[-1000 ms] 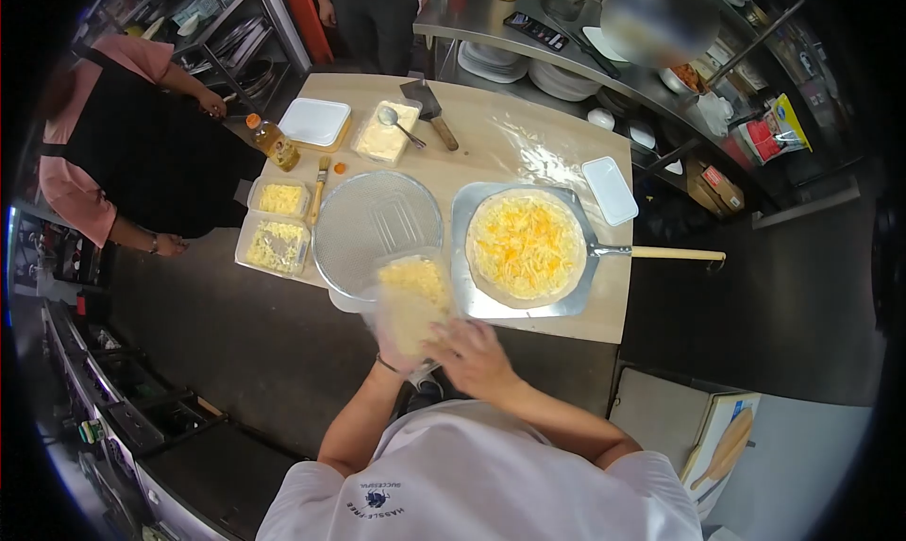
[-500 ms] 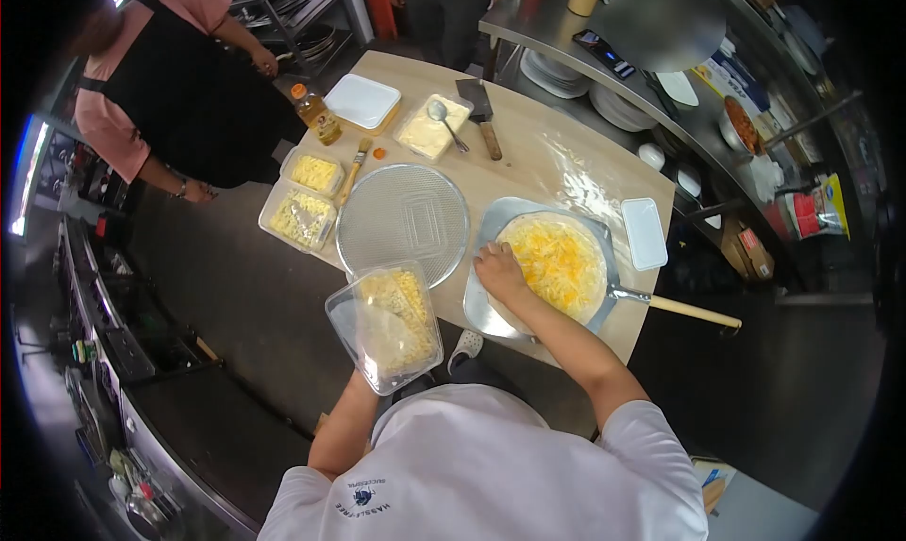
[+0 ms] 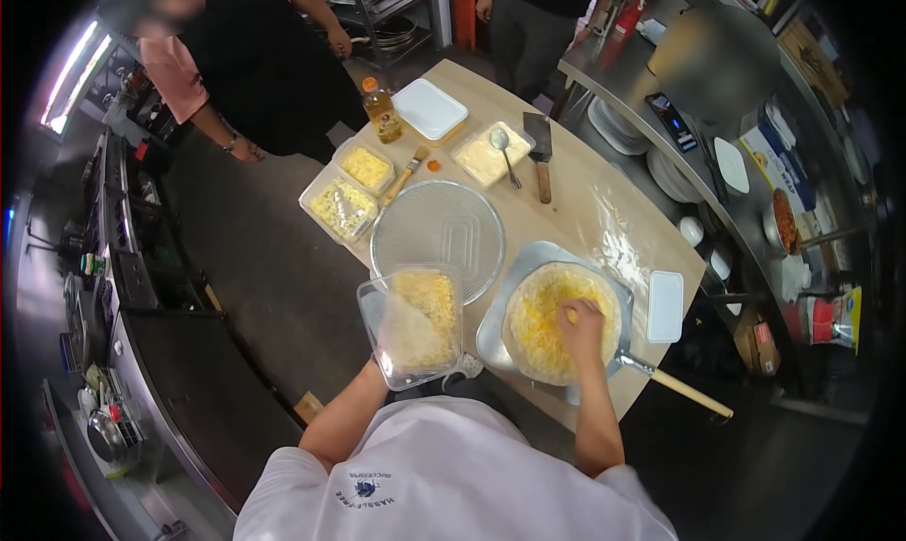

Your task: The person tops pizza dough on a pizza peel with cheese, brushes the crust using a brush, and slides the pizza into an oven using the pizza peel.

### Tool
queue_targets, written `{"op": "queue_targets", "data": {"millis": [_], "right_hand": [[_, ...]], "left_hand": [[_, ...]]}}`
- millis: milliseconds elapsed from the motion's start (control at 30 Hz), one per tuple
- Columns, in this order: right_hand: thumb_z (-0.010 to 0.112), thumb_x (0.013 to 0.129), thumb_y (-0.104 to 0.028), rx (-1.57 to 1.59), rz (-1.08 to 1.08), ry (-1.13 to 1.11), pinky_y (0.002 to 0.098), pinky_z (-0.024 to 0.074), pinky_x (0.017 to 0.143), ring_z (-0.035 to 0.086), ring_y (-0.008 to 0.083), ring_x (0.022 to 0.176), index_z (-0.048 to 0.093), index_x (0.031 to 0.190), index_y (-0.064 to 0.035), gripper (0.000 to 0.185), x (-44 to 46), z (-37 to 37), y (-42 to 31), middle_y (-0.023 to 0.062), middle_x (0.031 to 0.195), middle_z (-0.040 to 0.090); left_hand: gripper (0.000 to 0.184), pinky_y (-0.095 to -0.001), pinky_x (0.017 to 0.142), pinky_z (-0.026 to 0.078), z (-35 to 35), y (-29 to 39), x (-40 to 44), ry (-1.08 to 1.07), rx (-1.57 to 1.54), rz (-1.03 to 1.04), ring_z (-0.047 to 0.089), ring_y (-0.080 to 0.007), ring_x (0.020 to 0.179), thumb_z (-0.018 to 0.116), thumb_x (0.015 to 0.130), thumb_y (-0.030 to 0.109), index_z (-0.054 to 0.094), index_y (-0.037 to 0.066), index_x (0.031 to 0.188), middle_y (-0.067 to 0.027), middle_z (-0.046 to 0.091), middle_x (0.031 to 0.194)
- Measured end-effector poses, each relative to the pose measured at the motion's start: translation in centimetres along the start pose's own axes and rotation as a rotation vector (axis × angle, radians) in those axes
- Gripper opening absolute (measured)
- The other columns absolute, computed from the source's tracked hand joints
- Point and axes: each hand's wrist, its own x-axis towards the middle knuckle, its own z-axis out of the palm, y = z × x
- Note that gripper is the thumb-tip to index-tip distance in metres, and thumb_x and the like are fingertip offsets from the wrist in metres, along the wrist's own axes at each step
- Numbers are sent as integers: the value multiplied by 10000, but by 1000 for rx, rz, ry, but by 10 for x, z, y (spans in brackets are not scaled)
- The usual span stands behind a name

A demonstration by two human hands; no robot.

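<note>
Two bare hands in the head view. The left hand [image 3: 380, 362] has hold of the clear tub [image 3: 460, 316] from beneath; its finger spread is mostly hidden. The right hand [image 3: 581, 324] is partly closed, fingers bent at the shredded cheese [image 3: 543, 319] on the dough [image 3: 512, 331]; whether it grips any shreds cannot be told. The dough lies on the metal peel [image 3: 494, 333], beside the round mesh screen [image 3: 439, 225]. Likely faults: a slackened or tilted left-hand hold could spill the tub's cheese near the table [image 3: 590, 211] edge; uneven release could heap shreds or scatter them past the rim; hard pressing could dent the dough; a knock to the overhanging handle [image 3: 689, 395] could swing the peel.
</note>
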Motion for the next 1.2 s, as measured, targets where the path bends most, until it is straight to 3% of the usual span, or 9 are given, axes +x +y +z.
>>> {"op": "queue_targets", "data": {"millis": [133,200,267,367,733,800,900,1033,1200], "right_hand": [[655,757,-87,-100,45,-4,388,420,941,501,352,1137,485,1281,-49,552,-49,-28,-20,238,1296,465],[673,792,-142,425,104,-212,360,391,985,433,331,1236,279,1415,-75,740,-39,-36,-73,233,1400,335],[646,828,-109,928,353,-281,328,370,992,415,257,1242,218,1434,-70,743,-23,-9,-110,198,1413,325],[661,831,-135,859,230,-220,335,376,983,434,247,1208,150,1447,-61,804,18,24,-119,167,1388,353],[699,802,-150,1193,368,-267,362,472,872,534,211,1104,313,1400,-67,716,251,0,-160,127,1248,522],[704,797,-148,1215,305,-331,370,487,847,559,203,1070,333,1393,-76,706,314,3,-153,121,1220,546],[719,783,-149,1029,233,-298,340,475,865,572,196,1040,376,1372,-74,685,404,8,-151,112,1196,563],[741,761,-164,720,122,-343,299,458,871,577,164,990,474,1310,-77,616,505,38,-141,73,1136,596],[770,728,-200,441,213,-399,293,452,861,576,150,970,551,1238,-47,576,564,95,-98,52,1078,622]], "left_hand": [[608,-472,954,412,-10,0,35,-94,-64,-84,509,-307,1124,340,921,538,411,94,1330,-123,523,1245],[591,-467,969,402,-17,-4,40,-123,-101,-164,504,-301,1138,328,934,519,407,92,1335,-125,523,1249],[584,-455,974,405,-4,-7,57,-105,-30,-166,501,-291,1152,324,942,501,395,83,1344,-125,516,1264],[559,-421,976,417,28,-3,90,-120,123,-142,500,-257,1171,337,951,463,386,74,1350,-116,500,1294],[574,-369,1002,383,119,116,231,-250,570,190,468,-196,1183,304,968,491,338,79,1367,-77,454,1325],[592,-359,967,384,136,141,248,-82,552,103,469,-191,1140,350,955,509,304,110,1389,-62,429,1319],[580,-364,936,387,140,166,235,178,718,137,430,-221,1149,462,930,453,328,93,1366,-104,397,1324],[779,-342,899,386,95,244,192,86,1382,870,420,-222,1150,741,752,202,292,22,1361,-111,397,1280],[941,-387,1017,321,77,381,233,197,1618,790,351,-297,1253,796,665,268,242,-5,1375,-189,325,1343]]}}
